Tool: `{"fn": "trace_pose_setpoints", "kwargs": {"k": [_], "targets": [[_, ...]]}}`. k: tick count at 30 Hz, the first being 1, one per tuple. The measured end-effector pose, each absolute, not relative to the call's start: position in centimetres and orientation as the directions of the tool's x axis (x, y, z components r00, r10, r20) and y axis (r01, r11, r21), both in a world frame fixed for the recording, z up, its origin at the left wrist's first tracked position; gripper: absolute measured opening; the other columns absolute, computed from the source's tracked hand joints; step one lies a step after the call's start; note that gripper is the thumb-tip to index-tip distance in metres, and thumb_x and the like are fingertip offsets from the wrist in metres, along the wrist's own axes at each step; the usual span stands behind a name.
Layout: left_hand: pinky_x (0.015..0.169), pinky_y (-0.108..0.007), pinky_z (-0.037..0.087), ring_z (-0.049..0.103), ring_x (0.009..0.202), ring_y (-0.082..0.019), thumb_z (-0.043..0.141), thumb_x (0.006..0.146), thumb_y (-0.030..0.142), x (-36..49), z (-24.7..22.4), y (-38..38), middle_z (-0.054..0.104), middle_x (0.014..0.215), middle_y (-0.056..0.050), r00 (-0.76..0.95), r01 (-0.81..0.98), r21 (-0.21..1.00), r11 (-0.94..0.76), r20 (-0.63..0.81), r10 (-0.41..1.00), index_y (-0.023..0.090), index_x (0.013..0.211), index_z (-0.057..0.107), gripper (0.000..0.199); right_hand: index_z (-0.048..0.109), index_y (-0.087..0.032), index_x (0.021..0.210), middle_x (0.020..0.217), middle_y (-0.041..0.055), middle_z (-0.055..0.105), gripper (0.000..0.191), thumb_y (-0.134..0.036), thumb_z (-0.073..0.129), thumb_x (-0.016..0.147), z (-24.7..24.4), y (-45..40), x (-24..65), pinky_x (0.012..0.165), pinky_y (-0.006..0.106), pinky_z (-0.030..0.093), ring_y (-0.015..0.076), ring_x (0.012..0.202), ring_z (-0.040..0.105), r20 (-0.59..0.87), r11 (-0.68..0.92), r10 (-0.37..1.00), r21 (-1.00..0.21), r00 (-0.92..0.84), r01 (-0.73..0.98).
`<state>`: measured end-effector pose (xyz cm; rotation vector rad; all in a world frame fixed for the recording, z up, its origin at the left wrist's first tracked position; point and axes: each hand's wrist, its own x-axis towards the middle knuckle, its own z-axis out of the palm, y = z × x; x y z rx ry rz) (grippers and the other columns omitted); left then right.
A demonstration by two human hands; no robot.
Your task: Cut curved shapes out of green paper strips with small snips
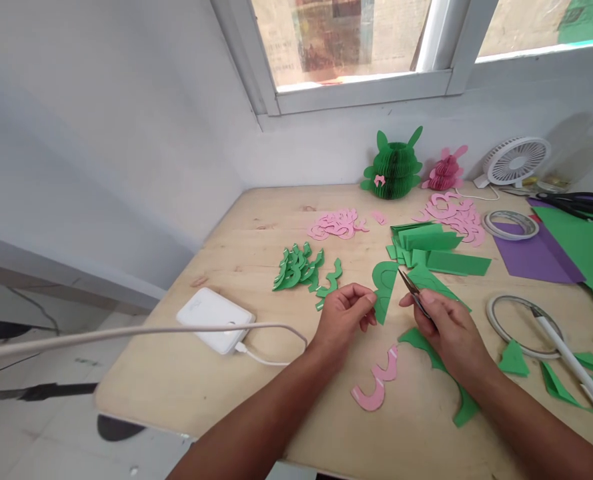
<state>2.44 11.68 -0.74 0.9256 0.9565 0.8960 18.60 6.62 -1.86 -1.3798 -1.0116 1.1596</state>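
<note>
My left hand (345, 315) pinches the lower left edge of a green paper piece (387, 283) with a scalloped edge and drawn curved lines. Held in my right hand (449, 325) are small scissors (412, 290), their blades pointing up and left beside the paper's right edge. Under and beside my right hand lies a curved green offcut (465, 405). A pink wavy strip (371, 395) rests on the table between my forearms. Just beyond my left hand are a green wavy strip (332, 279) and a pile of green wavy pieces (295, 267).
Folded green strips (456, 261), pink cutouts (335, 224), tape rolls (510, 225) and a white pen (576, 370) lie around. A white power bank (215, 320) with a cable sits left. Paper figures (395, 170) and a fan (517, 162) stand at the back.
</note>
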Motion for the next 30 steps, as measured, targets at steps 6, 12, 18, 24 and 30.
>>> {"fn": "trace_pose_setpoints", "kwargs": {"k": [6, 12, 18, 24, 30], "targets": [[0.049, -0.022, 0.035, 0.048, 0.047, -0.009, 0.071, 0.068, 0.033, 2.3, -0.8, 12.2, 0.055, 0.049, 0.002, 0.214, -0.264, 0.912, 0.314, -0.262, 0.941, 0.016, 0.067, 0.060, 0.020, 0.064, -0.016, 0.076, 0.052, -0.0066, 0.025, 0.051, -0.064, 0.048, 0.086, -1.6, 6.5, 18.4, 0.044, 0.025, 0.016, 0.0104, 0.047, 0.023, -0.109, -0.136, 0.978, -0.979, 0.175, 0.151], [0.050, -0.023, 0.038, 0.049, 0.048, -0.009, 0.071, 0.069, 0.035, 2.1, -0.9, 12.5, 0.056, 0.051, 0.002, 0.172, -0.329, 0.900, 0.284, -0.239, 0.956, 0.017, 0.067, 0.059, 0.022, 0.066, -0.017, 0.073, 0.050, -0.0063, 0.024, 0.052, -0.063, 0.045, 0.086, -0.8, 6.4, 17.9, 0.041, 0.025, 0.020, 0.0108, 0.045, 0.024, -0.067, -0.110, 0.989, -0.932, 0.135, 0.345], [0.055, -0.024, 0.043, 0.051, 0.051, -0.010, 0.072, 0.069, 0.034, 2.1, -0.8, 12.3, 0.057, 0.054, 0.002, 0.171, -0.362, 0.890, 0.277, -0.229, 0.958, 0.016, 0.067, 0.060, 0.021, 0.068, -0.018, 0.072, 0.050, -0.0045, 0.030, 0.049, -0.058, 0.045, 0.087, -1.0, 6.3, 17.7, 0.042, 0.025, 0.027, 0.0117, 0.047, 0.029, -0.047, -0.082, 0.995, -0.891, 0.090, 0.447], [0.062, -0.026, 0.050, 0.060, 0.061, -0.013, 0.073, 0.069, 0.033, 2.3, -0.7, 12.2, 0.061, 0.062, 0.000, 0.170, -0.402, 0.871, 0.281, -0.231, 0.958, 0.016, 0.070, 0.061, 0.021, 0.065, -0.018, 0.067, 0.051, -0.0043, 0.030, 0.047, -0.056, 0.046, 0.087, -1.1, 6.3, 17.7, 0.044, 0.025, 0.028, 0.0118, 0.048, 0.029, -0.051, -0.094, 0.993, -0.878, 0.104, 0.469], [0.063, -0.028, 0.051, 0.064, 0.062, -0.015, 0.073, 0.070, 0.037, 2.3, -0.8, 12.1, 0.064, 0.063, 0.000, 0.187, -0.413, 0.862, 0.293, -0.235, 0.954, 0.016, 0.072, 0.060, 0.025, 0.067, -0.019, 0.069, 0.050, -0.0037, 0.033, 0.046, -0.056, 0.047, 0.087, -1.2, 6.3, 17.6, 0.044, 0.025, 0.030, 0.0122, 0.047, 0.032, -0.049, -0.103, 0.991, -0.869, 0.123, 0.484]]}}
